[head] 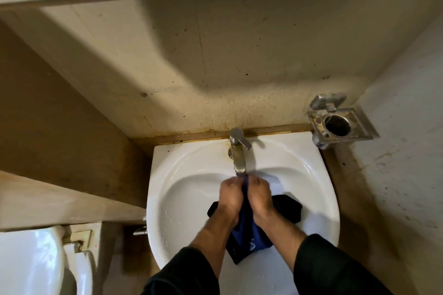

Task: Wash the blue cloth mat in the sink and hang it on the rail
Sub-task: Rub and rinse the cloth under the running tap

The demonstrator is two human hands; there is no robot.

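Note:
The blue cloth mat (247, 230), dark and wet, is bunched in the white sink (182, 175) below the tap (238, 151). My left hand (230, 196) and my right hand (260, 195) grip a fold of the mat side by side, knuckles close together, right under the tap's spout. The rest of the mat spreads out behind my hands and hangs down toward the sink's front edge. No rail is in view.
A metal tumbler holder (338, 122) is fixed to the wall at the sink's right corner. A white toilet (36, 263) stands at the lower left, beside a ledge (60, 203). Stained walls close in on three sides.

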